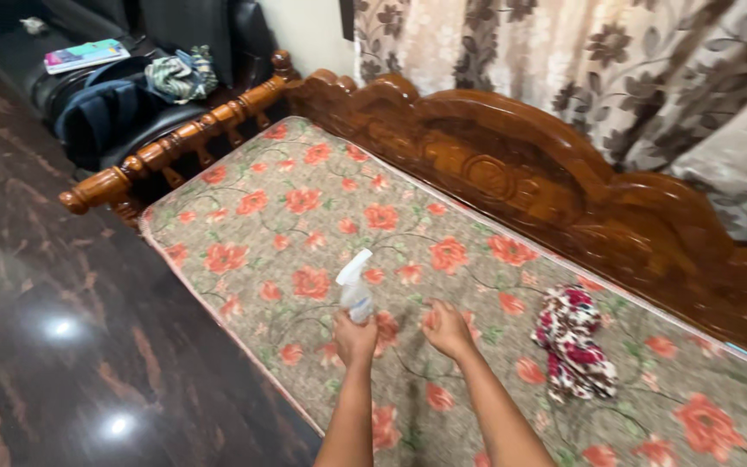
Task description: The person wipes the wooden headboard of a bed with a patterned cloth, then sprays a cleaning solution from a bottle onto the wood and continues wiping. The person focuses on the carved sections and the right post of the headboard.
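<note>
Left hand (pixel 354 337): fingers clamped round a clear spray bottle (pixel 354 290) with a white nozzle, held upright over the cushion (pixel 304 216), nozzle pointing away from the person. Right hand (pixel 447 329): just beside the left, above the same cushion, fingers curled inward and holding nothing that shows; the blur makes it hard to say whether they are fully together. Cushion: beige with red flowers, lying flat on the seat of a carved wooden sofa (pixel 512 173). Cloth (pixel 572 342): crumpled, red, white and dark pattern, on the cushion to the right of the right hand, apart from it. Armrest (pixel 175 143): turned wood, at the sofa's far end. Beyond it, a black seat (pixel 97 104) bearing folded clothes and a flat packet. Floor (pixel 54 329): dark, glossy. Curtain (pixel 633 69): floral, behind the sofa back.
</note>
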